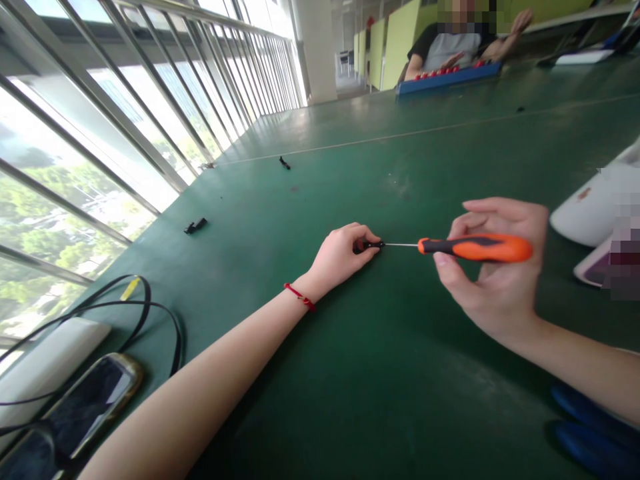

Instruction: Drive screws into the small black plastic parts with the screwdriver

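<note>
Left forearm (215,373) is nearest the camera, cut off at the lower edge; one red bracelet (299,297) at the wrist. Phone (85,407) beside it, lower left corner, partly out of frame; a black cable (179,340) with one yellow tag (131,288) crosses a white block (75,337), also cut off.

Lower right: two blue objects (595,448), blurred, partly behind the right forearm (575,347); identity not clear. Right edge: one white object (595,200), cropped, and a second one (595,263) below it, partly pixelated.

Left hand (336,255): grip narrow, thumb and index fingertips pinching one small black part (373,245), which projects just right of them; its left end is largely covered.

Right hand (507,293): holds one orange-and-black screwdriver (465,247) by the handle, between thumb and fingers, shaft pointing left. Tip meets the part's right end; whether it is seated cannot be told at this size.

Loose on the green table (300,200): two more black pieces (195,225), well apart, left of and beyond the left hand. Far side: one seated person (450,47), behind one blue tray (445,81) of red items (450,69), too small to count.
</note>
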`<act>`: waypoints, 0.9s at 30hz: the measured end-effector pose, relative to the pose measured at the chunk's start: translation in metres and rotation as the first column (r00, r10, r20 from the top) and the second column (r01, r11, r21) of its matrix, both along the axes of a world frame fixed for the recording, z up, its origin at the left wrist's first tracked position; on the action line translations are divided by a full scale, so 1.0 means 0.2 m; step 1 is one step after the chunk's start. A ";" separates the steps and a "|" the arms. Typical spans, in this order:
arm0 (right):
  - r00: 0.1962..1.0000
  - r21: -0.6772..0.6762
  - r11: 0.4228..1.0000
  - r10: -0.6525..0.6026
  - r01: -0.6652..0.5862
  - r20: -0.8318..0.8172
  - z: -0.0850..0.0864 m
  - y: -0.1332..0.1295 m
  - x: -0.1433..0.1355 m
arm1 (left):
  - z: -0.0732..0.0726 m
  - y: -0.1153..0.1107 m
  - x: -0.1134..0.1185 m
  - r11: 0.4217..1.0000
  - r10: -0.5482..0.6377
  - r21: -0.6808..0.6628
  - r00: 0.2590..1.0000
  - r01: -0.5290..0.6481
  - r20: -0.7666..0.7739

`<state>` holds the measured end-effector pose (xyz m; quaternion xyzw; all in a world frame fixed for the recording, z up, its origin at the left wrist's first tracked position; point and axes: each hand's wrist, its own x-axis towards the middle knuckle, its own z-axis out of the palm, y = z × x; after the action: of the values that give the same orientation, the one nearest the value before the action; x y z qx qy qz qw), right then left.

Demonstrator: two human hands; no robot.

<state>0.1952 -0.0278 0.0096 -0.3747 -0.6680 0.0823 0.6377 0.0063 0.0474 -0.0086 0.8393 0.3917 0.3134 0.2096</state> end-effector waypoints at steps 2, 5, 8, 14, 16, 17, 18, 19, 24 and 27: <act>0.998 -0.069 0.997 -0.010 0.014 0.056 0.00 -0.01 0.01 | 0.00 0.00 0.00 1.000 -0.002 -0.002 1.000 0.002 0.005; 0.978 -0.125 0.987 -0.075 0.101 0.197 0.01 -0.03 0.01 | 0.00 0.00 0.00 1.000 0.000 -0.003 1.000 0.000 0.006; 0.974 -0.082 0.991 -0.091 0.110 0.206 0.02 -0.04 0.00 | 0.00 0.00 0.00 1.000 -0.004 -0.001 1.000 0.004 0.002; 0.999 -0.038 0.999 0.003 -0.001 0.044 0.00 0.01 0.00 | 0.00 0.00 0.00 1.000 0.003 -0.003 1.000 -0.003 -0.009; 0.994 -0.095 0.995 -0.024 0.034 0.103 0.00 0.00 0.01 | 0.00 0.00 0.00 1.000 0.000 -0.004 1.000 0.000 -0.006; 0.989 -0.115 0.991 -0.050 0.066 0.137 0.00 0.00 0.01 | 0.00 0.00 0.00 1.000 0.001 -0.004 1.000 -0.001 -0.005; 0.983 -0.129 0.987 -0.073 0.095 0.166 0.00 -0.01 0.01 | 0.00 0.00 0.00 1.000 0.002 -0.003 1.000 -0.003 -0.005; 0.979 -0.136 0.984 -0.087 0.113 0.185 0.01 -0.02 0.01 | 0.00 0.00 0.00 1.000 0.005 -0.003 1.000 -0.005 -0.005; 0.977 -0.103 0.991 -0.058 0.081 0.206 0.02 -0.04 -0.01 | 0.00 0.00 0.00 1.000 0.006 -0.006 1.000 -0.006 -0.009; 0.989 -0.026 0.998 -0.055 0.059 0.135 0.01 -0.01 0.00 | 0.00 0.00 0.00 1.000 0.010 -0.009 1.000 -0.010 -0.006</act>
<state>0.1945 -0.0304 0.0110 -0.4080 -0.6971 0.0485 0.5876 0.0070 0.0476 -0.0076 0.8374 0.3979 0.3101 0.2105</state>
